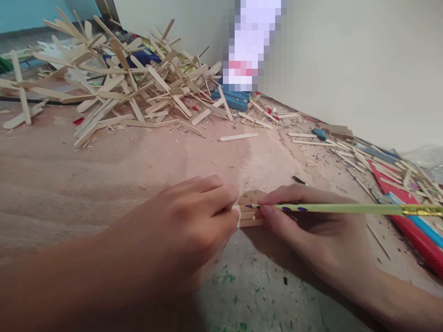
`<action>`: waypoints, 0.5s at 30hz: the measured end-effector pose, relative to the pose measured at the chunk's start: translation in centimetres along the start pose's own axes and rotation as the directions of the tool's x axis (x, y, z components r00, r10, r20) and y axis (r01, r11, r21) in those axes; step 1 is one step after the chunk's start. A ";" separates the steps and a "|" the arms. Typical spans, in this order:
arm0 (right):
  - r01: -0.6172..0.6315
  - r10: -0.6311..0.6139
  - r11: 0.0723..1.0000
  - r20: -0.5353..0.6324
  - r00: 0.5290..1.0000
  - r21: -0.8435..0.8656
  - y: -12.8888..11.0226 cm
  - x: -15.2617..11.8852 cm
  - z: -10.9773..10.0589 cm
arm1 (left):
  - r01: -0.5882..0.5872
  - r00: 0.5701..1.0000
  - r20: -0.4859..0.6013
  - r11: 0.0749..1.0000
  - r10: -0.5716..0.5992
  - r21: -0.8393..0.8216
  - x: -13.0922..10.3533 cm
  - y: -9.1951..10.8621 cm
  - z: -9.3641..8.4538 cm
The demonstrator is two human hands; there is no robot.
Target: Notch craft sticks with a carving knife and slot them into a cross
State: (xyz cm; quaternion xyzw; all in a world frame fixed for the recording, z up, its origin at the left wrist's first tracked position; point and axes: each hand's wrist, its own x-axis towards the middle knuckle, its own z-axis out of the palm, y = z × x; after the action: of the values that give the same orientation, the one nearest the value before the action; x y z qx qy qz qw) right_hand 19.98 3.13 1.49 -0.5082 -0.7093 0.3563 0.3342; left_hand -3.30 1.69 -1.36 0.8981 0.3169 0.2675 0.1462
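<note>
A small row of flat wooden craft sticks (pixel 249 222), side by side, shows between my two hands. My left hand (pixel 199 216) has its fingers curled closed at the left end of this row, covering that end. In my right hand (pixel 311 226) is a light green pencil (pixel 346 209) with purple spots and a gold band at its far right end. Thumb and forefinger pinch it near its dark tip, which points left over the sticks. Those fingertips also reach the right end of the row; whether they grip the sticks too is hard to see.
A tangled heap of craft sticks (pixel 128 78) stands at the back left. Behind it is a blue block (pixel 235 99) below a blurred patch. More sticks, a red strip (pixel 394 184) and a blue-capped item (pixel 320 134) lie right. Scraps dot the wooden surface (pixel 155 157).
</note>
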 end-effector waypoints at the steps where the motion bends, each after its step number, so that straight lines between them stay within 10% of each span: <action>1: -0.010 0.010 1.000 0.017 1.000 -0.002 0.0 0.1 0.0 | 0.003 1.000 0.006 1.000 -0.003 -0.001 0.0 0.0 0.0; 15: 0.028 -0.027 0.999 0.024 0.999 -0.025 0.3 0.3 0.2 | -0.014 1.000 0.012 1.000 0.014 -0.006 0.0 -0.2 0.0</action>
State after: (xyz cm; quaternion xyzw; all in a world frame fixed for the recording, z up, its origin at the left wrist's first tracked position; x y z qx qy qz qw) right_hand 19.86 3.45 1.14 -0.4985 -0.7245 0.3485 0.3242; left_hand -3.35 1.85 -1.47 0.9014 0.3090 0.2642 0.1490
